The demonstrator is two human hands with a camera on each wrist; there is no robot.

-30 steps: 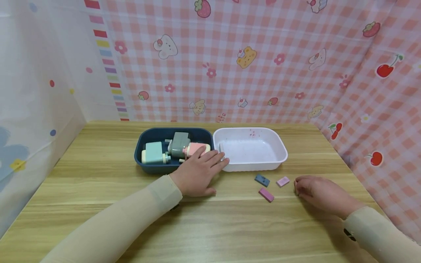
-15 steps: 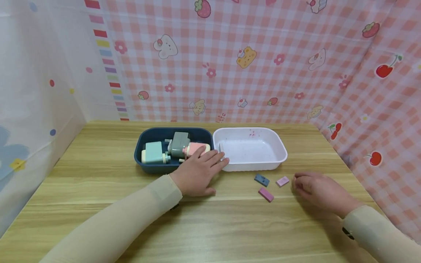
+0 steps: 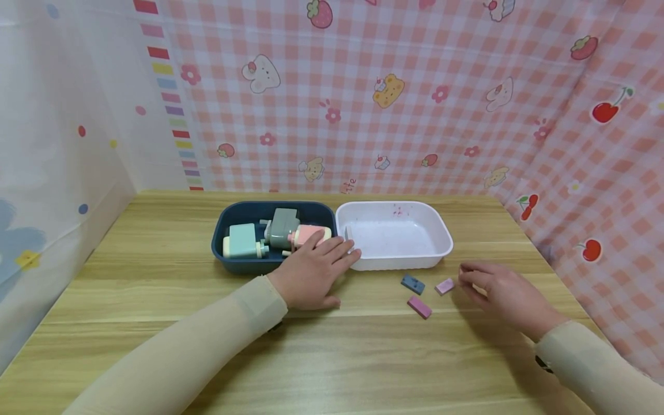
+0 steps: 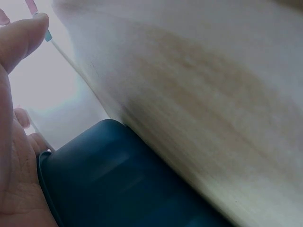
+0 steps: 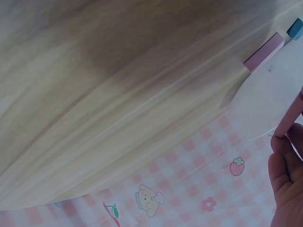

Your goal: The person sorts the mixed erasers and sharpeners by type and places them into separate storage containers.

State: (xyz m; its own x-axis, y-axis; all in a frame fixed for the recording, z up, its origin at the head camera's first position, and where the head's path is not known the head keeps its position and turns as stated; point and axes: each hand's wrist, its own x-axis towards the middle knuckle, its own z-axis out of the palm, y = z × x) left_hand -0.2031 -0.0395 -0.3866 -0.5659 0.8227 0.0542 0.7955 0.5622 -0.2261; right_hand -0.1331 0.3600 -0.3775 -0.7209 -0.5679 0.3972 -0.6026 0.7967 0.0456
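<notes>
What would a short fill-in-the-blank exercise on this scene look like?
In the head view, the white oblong plastic tray stands to the ____ of the navy oblong plastic tray.
On the wooden table lie ____ small coloured rectangular blocks.
The ____ grip reaches over both trays.
In the right wrist view, the right grip pinches a ____ rectangular block.
Missing words: right, three, left, pink.

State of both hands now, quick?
Left hand: open, fingers spread over the adjoining edges of the navy bin and white bin.
Right hand: closed, apparently pinching a pink block.

Navy tray — block perhaps dusty pink
</notes>
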